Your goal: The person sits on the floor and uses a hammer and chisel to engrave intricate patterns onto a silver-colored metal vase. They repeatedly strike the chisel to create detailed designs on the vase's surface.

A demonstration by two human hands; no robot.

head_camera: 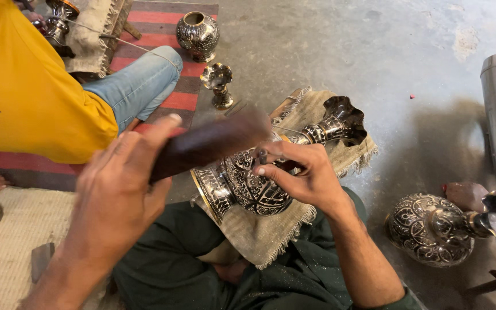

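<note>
The left hand (116, 195) has its fingers clamped on one dark wooden mallet (208, 143), blurred above an engraved metal vase (259, 181) lying tilted on a burlap cloth (271, 235) over the lap. The right hand (299, 172) pinches a small chisel (266, 156) against it. Three more vases stand or lie on the floor (345, 51): one round (198, 35), one small and fluted (218, 83), one on its side (437, 227).

A grey concrete floor (328, 51) is carrying a red striped rug (170, 69), a fringed burlap cloth (317, 109) and an engraved metal vase (431, 229) lying sideways.
</note>
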